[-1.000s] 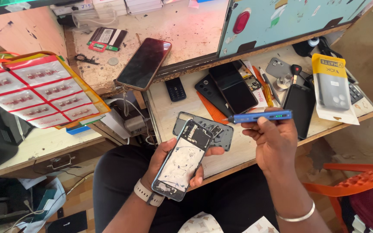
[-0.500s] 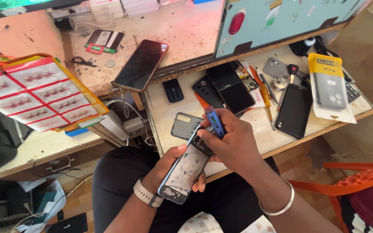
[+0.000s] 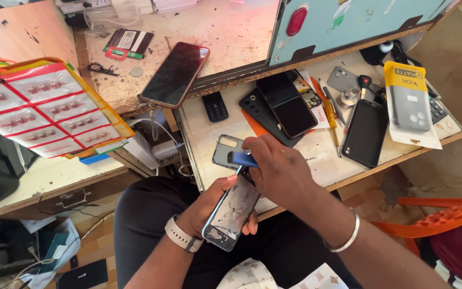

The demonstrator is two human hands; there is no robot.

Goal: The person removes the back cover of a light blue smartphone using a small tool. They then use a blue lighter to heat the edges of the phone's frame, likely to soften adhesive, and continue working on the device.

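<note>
My left hand (image 3: 205,207) cradles an opened phone (image 3: 232,213) over my lap, its bare inner side facing up. My right hand (image 3: 282,172) grips a blue-handled screwdriver (image 3: 241,158) and holds its tip down at the phone's upper end. A grey back cover (image 3: 224,149) lies on the pull-out shelf just behind the two hands. My left wrist has a pale watch strap and my right wrist a metal bangle.
The shelf (image 3: 324,155) carries several dark phones (image 3: 367,131), a small keypad phone (image 3: 215,106), screwdrivers and a packaged phone case (image 3: 408,101). A large phone (image 3: 175,74) lies on the worn bench top. Blister cards (image 3: 41,109) hang left; an orange chair (image 3: 439,217) stands right.
My right hand brought the blue screwdriver in from the right, from level over the shelf down onto the top of the phone. The left hand kept hold of the phone.
</note>
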